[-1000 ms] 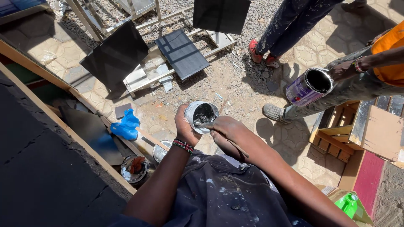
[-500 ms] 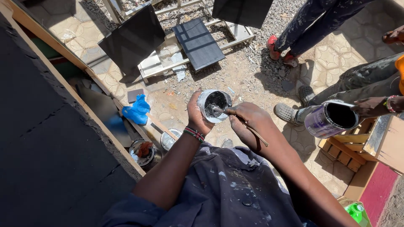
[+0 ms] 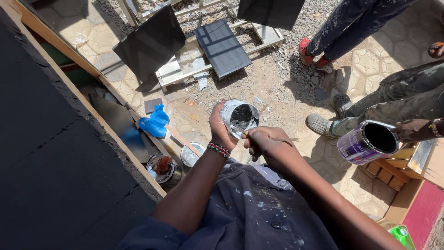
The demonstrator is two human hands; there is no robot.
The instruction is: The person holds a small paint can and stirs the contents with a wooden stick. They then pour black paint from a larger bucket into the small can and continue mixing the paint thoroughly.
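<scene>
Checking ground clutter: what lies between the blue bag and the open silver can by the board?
In the head view, a wooden stick lies between blue bag and can.

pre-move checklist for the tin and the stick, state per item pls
1. Left hand grips small tin: ok.
2. Tin open, tilted toward the camera, dark paint inside: ok.
3. Right hand holds thin stick: ok.
4. Stick tip in the paint: not ok, it lies outside the tin.
5. Paint level: cannot tell.
6. Other person's open purple can apart from the tin: ok.
</scene>
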